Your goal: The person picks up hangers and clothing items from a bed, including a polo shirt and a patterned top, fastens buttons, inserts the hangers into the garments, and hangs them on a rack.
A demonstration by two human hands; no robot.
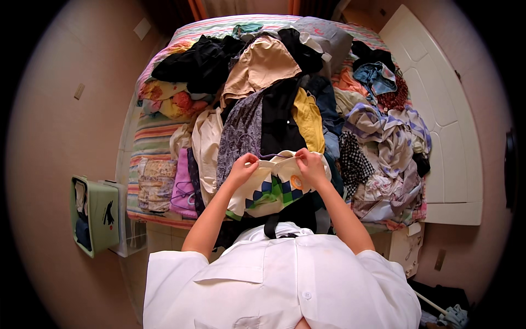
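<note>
Far left, against the wall: a pale green box [94,215] standing on the floor beside the bed [150,134], with a white wire basket [130,233] just next to it.

Left part of the bed: striped cover showing at the edge; a folded floral cloth [156,183] and a lilac garment [183,186] lie side by side near the front edge. Behind them, a black garment [200,63] and a tan one [262,66] top the heap.

Centre: left hand [243,169], grip pressed together, thumb and fingertips pinching the upper edge of a cream garment [271,186] with blue and green squares. The garment sits at the front of the heap, directly before the person, lying over a dark patterned dress [241,131]. Right hand [310,167], grip likewise closed, pinching the same upper edge just to the right. The two hands are near each other, a short span of the edge drawn taut between them. A yellow garment [308,120] lies just behind the right hand.

Right: a black-and-white checked cloth [353,159], then a pile of pale striped and plaid clothes [392,142]. Beyond it, the white headboard [438,115].
</note>
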